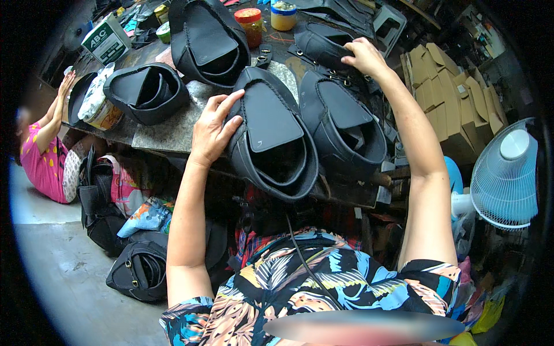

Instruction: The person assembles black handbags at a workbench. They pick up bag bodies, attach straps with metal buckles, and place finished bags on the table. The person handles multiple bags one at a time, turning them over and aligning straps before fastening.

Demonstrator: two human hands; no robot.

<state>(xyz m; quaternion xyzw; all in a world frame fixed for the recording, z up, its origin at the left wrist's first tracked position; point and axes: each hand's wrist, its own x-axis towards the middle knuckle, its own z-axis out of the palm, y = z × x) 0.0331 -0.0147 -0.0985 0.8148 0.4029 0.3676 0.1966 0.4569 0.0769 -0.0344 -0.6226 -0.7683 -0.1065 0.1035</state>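
Note:
In front of me a large stitched black leather piece, with a rounded flat panel and an open hollow, hangs partly over the table edge. My left hand is closed at its left edge, thumb and forefinger pressed on it. Farther right, my right hand is closed on the side of another black leather piece at the back, its thumb below the fingers. Between my hands and close to the right lies a similar black piece. Small metal eyelets or buckles show near the back piece.
More black pieces stand on the dark table, beside a red-lidded jar and a yellow jar. A person in pink sits at the left. Cardboard boxes and a fan flank my right arm.

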